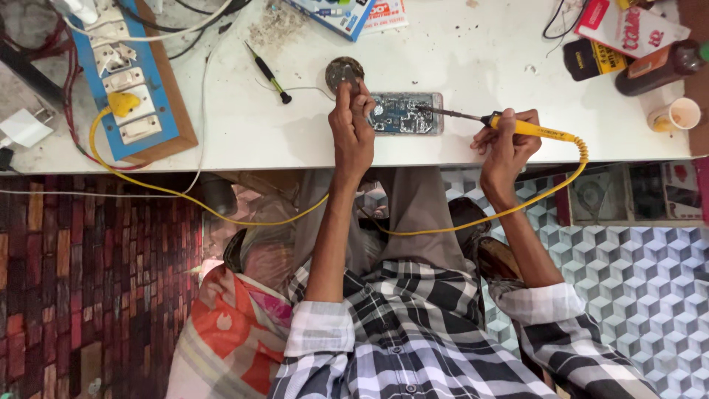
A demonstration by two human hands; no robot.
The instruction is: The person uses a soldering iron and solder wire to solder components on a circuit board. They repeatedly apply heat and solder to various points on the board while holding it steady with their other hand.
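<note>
right hand (506,137) wraps shut around the yellow soldering iron (528,128), tip resting on the opened phone (405,113) — which lies flat near the front edge of the white table (473,59). left hand (353,122) pinches something thin at the phone's left end, likely solder wire, too small to tell. to do this well, i'd judge: keep the tip on one joint only, brace the wrist on the table edge, hold the phone from sliding, mind the yellow cord (295,218) looping under the table. the surface is cluttered — switch board (136,81) at left, screwdriver (267,72), round tin (344,72), brown bottle (657,68), paper cup (676,114). the floor has brick-pattern flooring on one side, cube-pattern tile on the other.
</note>
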